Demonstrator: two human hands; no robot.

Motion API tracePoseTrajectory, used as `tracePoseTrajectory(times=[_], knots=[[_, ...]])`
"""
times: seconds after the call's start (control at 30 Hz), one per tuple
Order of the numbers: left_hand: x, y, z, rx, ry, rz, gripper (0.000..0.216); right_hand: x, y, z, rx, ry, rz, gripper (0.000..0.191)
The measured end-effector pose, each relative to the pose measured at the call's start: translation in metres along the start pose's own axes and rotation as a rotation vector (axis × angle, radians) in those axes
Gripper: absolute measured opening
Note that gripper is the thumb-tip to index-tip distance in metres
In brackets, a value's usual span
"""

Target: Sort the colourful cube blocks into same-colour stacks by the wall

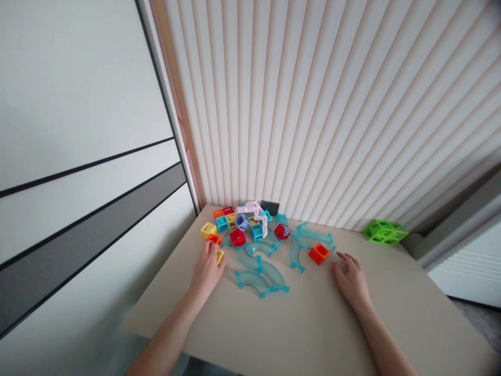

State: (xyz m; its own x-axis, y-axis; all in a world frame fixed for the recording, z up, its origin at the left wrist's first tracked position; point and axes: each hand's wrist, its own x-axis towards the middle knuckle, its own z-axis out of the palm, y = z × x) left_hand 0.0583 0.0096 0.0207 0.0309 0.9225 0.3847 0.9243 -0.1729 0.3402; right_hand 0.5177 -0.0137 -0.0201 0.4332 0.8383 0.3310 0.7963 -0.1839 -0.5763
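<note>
At the left of the table, my left hand (206,265) has its fingers and thumb closed round a yellow cube block (220,256), partly covered by the hand. Just beyond its fingertips lies an orange block (214,238), and another yellow block (209,230) sits behind that. My right hand (351,278) rests on the tabletop with thumb and fingers apart, holding nothing. To its left stands an open-sided orange cube block (319,253), not touched by the fingers. Clear teal curved track pieces (254,282) lie between the two hands.
Behind them is a pile with a red block (237,237), a purple block (242,222), teal blocks (222,224) and a pale lilac piece (254,210). A green frame piece (385,232) sits at the back right. A pleated panel (297,104) borders the table (305,324).
</note>
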Motion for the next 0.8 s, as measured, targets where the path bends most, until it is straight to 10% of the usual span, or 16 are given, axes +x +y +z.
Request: tracePoseTrajectory(times=[0.57,0.8], knots=[[0.008,-0.008,-0.039,-0.149,-0.366,0.033,0.006,0.001,-0.002,-0.002,-0.037,-0.040,-0.001,0.056],[0.000,-0.009,-0.044,-0.422,-0.206,-0.021,0.018,0.002,-0.002,-0.005,0.013,-0.019,0.032,0.054]])
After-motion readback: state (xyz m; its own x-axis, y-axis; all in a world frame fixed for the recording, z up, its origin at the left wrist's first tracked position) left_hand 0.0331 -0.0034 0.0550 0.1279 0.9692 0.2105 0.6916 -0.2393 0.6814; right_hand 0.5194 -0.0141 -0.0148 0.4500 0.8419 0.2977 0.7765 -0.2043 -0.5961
